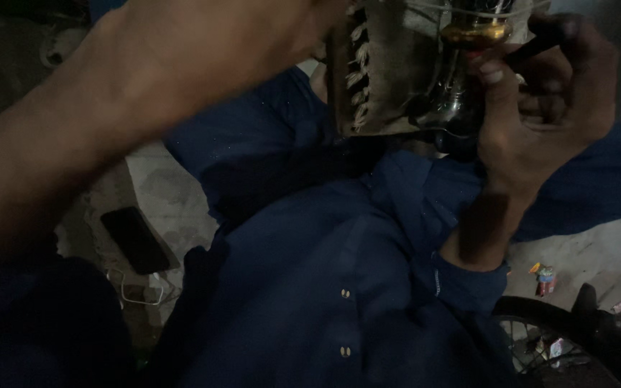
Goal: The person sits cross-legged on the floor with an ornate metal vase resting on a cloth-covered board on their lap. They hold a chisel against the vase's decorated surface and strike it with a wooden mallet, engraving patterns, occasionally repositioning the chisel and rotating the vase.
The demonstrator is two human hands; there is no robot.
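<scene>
Gripping hard, the right hand [540,108] was wrapped around a shiny metal part [461,86] with a brass-coloured ring, a dark tool handle [540,44] pinched under its fingers, all raised near the frame's top edge. The left hand [303,29] was up beside it against a frayed tan cloth [382,72] covering the part; its fingers ran out of view, so whether they held the cloth I could not tell. Below, a dark phone [136,241] lay on the concrete floor [174,194], and a bicycle wheel [540,338] sat lower right.
</scene>
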